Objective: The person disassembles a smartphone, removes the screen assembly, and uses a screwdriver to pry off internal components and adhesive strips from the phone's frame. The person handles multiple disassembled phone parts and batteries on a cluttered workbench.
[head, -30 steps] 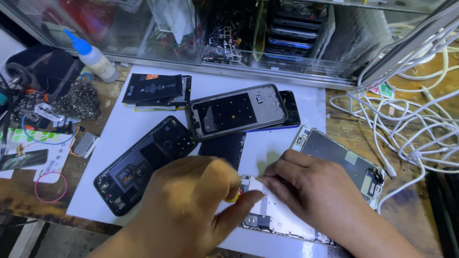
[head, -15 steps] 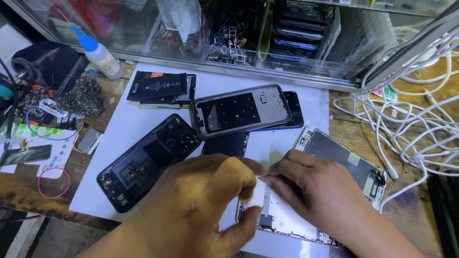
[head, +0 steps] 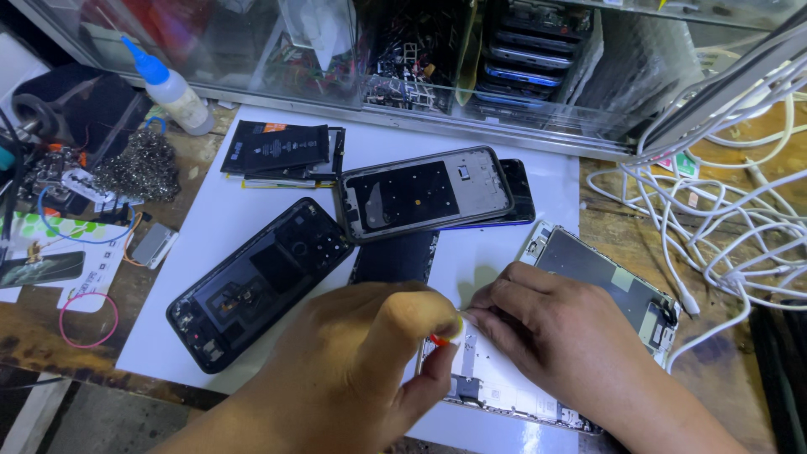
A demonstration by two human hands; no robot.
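A white sheet (head: 252,227) covers the middle of the wooden bench, and everything here is placed against it. Off its left edge lie a pink rubber band (head: 87,320), a printed card (head: 52,252) and a wad of steel wool (head: 145,163); beyond its upper left corner stands a small glue bottle with a blue nozzle (head: 172,86). On the sheet's upper left part rests a flat black battery (head: 276,147). Below that, slanting across the sheet, lies a black phone back shell (head: 261,282), inner side up. At the sheet's centre a phone frame with a grey rim (head: 424,192) sits on top of another dark phone.

At the sheet's lower edge the left hand (head: 353,370) is closed, thumb and fingertips pinched together on a small tool of which only a red tip (head: 437,340) shows. That tip sits just above the opened white phone chassis (head: 504,391), which lies on the sheet's lower right part. The right hand (head: 559,336) rests on the same chassis, fingers curled and pressed down near the tool tip; whether it grasps anything I cannot tell. The chassis's dark screen panel (head: 597,277) is swung out toward the sheet's right edge. Off that edge, white cables (head: 714,219) tangle over the wood.
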